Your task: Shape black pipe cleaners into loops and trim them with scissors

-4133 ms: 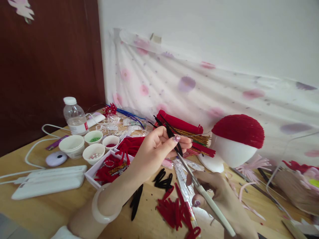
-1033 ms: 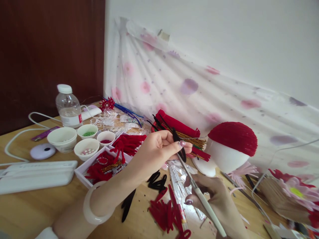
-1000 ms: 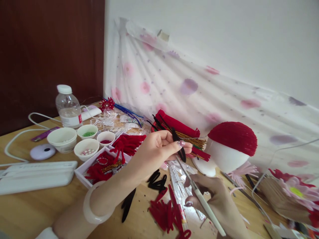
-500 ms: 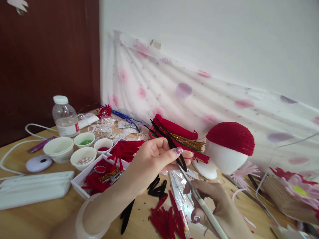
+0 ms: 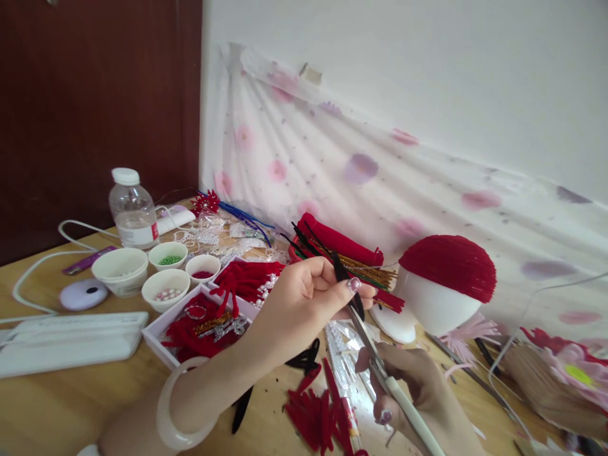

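black strip (image 5: 342, 278) pinched in left hand (image 5: 304, 297) above the table; scissors (image 5: 380, 373) gripped by right hand (image 5: 418, 392), blades at its lower end (thumb close): fingertip could be nicked, or strip cut crooked.

The bottle (image 5: 132, 208) label is too blurred to read.

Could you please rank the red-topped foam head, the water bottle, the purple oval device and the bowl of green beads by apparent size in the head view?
1. Red-topped foam head, clearly largest.
2. Water bottle.
3. Purple oval device and bowl of green beads look about alike; the device lies nearer the camera, so I won't rank them.
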`<state>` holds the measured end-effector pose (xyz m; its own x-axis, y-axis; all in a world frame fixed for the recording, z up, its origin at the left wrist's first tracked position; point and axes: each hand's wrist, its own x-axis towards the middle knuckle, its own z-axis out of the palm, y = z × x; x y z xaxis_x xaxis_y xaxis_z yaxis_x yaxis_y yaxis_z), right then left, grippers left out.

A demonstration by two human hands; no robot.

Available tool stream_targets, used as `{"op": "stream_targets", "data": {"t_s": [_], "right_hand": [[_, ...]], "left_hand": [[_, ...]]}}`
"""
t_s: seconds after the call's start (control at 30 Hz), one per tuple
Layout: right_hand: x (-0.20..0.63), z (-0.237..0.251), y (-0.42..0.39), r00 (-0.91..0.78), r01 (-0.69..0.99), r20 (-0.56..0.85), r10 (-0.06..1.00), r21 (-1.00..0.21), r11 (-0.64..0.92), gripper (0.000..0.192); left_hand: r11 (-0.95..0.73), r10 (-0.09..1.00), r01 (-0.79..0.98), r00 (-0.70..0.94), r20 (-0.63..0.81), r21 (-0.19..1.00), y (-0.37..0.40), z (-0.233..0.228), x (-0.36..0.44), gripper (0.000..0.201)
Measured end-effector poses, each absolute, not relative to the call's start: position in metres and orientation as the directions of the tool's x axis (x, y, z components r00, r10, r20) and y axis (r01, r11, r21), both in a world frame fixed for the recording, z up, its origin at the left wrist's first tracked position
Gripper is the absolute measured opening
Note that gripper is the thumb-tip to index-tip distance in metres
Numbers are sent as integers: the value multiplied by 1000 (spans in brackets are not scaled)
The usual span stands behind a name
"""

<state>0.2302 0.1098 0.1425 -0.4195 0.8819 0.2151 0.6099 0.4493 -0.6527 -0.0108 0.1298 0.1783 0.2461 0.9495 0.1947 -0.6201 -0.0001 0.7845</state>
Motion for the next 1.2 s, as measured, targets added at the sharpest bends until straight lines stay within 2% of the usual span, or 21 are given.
{"op": "stream_targets", "data": {"t_s": [0.2, 0.37, 0.7, 1.2], "right_hand": [[217, 153, 113, -473, 570, 151, 868, -698, 433, 67], [212, 154, 114, -500, 529, 121, 857, -741, 414, 64], [211, 153, 115, -485, 533, 87, 870, -760, 373, 66], [208, 156, 113, -443, 551, 142, 885, -736, 393, 63]], "left_hand": [[26, 959, -624, 236, 156, 781, 130, 180, -8, 26], [-9, 952, -616, 235, 195, 788, 130, 178, -8, 28], [-15, 954, -615, 227, 194, 789, 131, 178, -8, 27], [-20, 957, -584, 223, 184, 811, 130, 177, -7, 28]]}}
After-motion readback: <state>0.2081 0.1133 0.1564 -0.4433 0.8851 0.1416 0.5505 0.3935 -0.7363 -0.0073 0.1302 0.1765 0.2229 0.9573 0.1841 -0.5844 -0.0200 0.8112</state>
